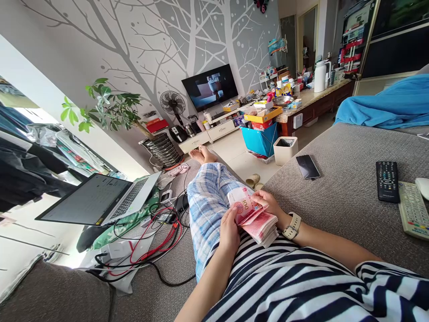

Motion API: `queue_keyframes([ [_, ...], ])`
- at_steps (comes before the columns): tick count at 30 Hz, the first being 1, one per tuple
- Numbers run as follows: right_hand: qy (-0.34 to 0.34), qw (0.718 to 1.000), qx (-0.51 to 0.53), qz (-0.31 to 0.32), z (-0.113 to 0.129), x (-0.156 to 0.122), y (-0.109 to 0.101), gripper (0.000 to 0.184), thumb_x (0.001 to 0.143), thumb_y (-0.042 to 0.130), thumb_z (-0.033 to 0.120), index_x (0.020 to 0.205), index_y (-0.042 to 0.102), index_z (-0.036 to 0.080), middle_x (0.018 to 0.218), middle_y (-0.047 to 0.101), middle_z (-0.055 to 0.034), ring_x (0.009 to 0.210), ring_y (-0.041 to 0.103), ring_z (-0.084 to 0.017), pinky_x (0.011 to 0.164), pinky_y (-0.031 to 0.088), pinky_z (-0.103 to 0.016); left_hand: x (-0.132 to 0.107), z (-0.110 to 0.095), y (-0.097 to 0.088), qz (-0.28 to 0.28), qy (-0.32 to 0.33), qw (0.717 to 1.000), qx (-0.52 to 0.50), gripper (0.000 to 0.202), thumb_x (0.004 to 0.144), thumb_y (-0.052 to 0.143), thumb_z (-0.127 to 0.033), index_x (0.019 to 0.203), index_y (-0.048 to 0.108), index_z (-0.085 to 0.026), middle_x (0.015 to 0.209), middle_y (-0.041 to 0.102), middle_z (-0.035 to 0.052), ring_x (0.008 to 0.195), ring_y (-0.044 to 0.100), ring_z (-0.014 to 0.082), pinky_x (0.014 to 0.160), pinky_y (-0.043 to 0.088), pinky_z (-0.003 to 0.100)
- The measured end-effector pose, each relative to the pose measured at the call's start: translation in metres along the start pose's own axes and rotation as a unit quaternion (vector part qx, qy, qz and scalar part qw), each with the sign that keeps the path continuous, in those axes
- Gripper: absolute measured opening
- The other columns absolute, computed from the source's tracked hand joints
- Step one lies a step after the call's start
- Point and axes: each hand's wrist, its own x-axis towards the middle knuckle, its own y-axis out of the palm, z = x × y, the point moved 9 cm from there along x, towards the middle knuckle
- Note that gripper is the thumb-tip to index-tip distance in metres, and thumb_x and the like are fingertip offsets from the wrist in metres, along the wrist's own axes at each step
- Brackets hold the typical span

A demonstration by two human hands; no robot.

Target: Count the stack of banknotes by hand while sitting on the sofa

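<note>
A thick stack of red 100 banknotes (pixel 260 227) is over my lap, folded so that some notes stand up from the rest. My left hand (pixel 230 226) is closed on the near left side of the stack. At the upper right edge, my right hand (pixel 268 203) pinches the notes, its fingertips at the raised banknote (pixel 241 200). A pale watch (pixel 292 226) is on my right wrist. Plaid trousers (pixel 204 205) cover my outstretched legs beneath the money. The undersides of the notes and some fingers are hidden.
On the grey sofa to my right lie a phone (pixel 307 167), a black remote (pixel 387 181) and a pale remote (pixel 414 208). An open laptop (pixel 100 199) and tangled cables (pixel 150 250) are on my left. Beyond stand a white bin (pixel 285 151) and a blue box (pixel 258 139).
</note>
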Motion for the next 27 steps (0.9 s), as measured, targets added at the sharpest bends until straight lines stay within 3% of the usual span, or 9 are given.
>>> queue_keyframes([
  [6, 0.006, 1.0, 0.0, -0.004, -0.0025, 0.0002, -0.0008, 0.029, 0.067, 0.069, 0.042, 0.066, 0.056, 0.016, 0.06, 0.052, 0.0018, 0.056, 0.043, -0.011, 0.056, 0.034, -0.027, -0.0022, -0.0022, 0.0058, 0.038, 0.006, 0.999, 0.025, 0.008, 0.073, 0.063, -0.026, 0.071, 0.068, -0.02, 0.069, 0.068, -0.0006, 0.061, 0.058, 0.0136, 0.065, 0.049, 0.026],
  [12, 0.002, 1.0, 0.01, -0.023, 0.0018, -0.0006, -0.0046, 0.028, 0.065, 0.073, 0.04, 0.067, 0.054, 0.019, 0.06, 0.051, 0.0019, 0.056, 0.042, -0.012, 0.055, 0.033, -0.028, -0.0046, -0.0041, 0.009, 0.042, 0.004, 0.999, 0.032, 0.014, 0.075, 0.063, -0.029, 0.082, 0.071, -0.019, 0.083, 0.072, 0.0026, 0.074, 0.064, 0.017, 0.075, 0.051, 0.029],
  [27, 0.001, 1.0, 0.009, 0.007, 0.0054, -0.0043, 0.0025, 0.026, 0.066, 0.069, 0.038, 0.063, 0.056, 0.016, 0.057, 0.052, 0.0023, 0.055, 0.042, -0.011, 0.056, 0.032, -0.027, 0.0006, 0.0007, 0.0026, 0.031, 0.003, 0.999, 0.03, 0.016, 0.074, 0.064, -0.032, 0.08, 0.072, -0.019, 0.082, 0.072, 0.0045, 0.075, 0.064, 0.0204, 0.077, 0.05, 0.033],
])
